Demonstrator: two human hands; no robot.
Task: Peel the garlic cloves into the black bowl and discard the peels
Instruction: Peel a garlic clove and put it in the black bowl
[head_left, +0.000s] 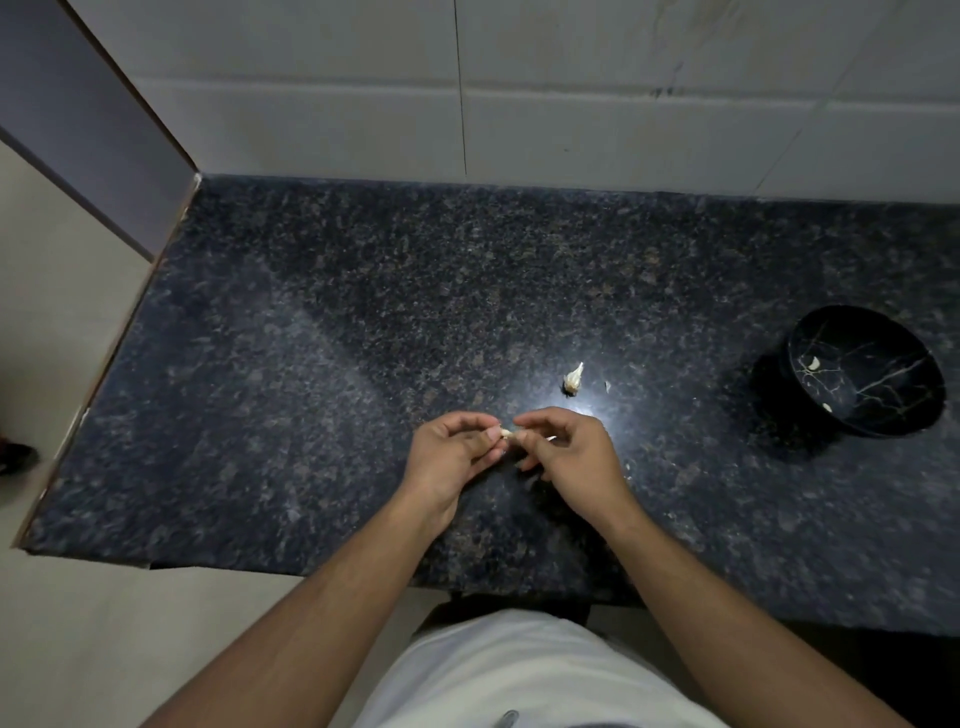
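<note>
Down below the head camera, two bare hands meet over a dark speckled stone bench (322, 338). The left hand (448, 457) and the right hand (570, 453) are close together, with their fingertips almost touching. Between them they pinch one small pale garlic clove (506, 433). The left thumb and fingers are curled round one end of it. The right fingers are curled at the other end, and a tiny pale bit shows by the right fingers; what it is cannot be told.

Just past the hands, a second small white garlic clove with its papery skin on (574, 378) lies alone on the bench. A tiny white flake of peel (607, 386) lies just beside it, to the right.

Well off to the right stands a round black bowl with thin pale crack-like lines (865, 371). Inside it lie two little peeled white garlic pieces (813, 363), one near the far side and one near the front wall. The bowl is well apart from both hands.

Behind the bench rises a wall of big pale grey tiles (571, 104). At the left end stands a flat grey-purple panel (88, 119). At the bottom, the person's light-coloured clothes (519, 675) show between the two bare arms.
</note>
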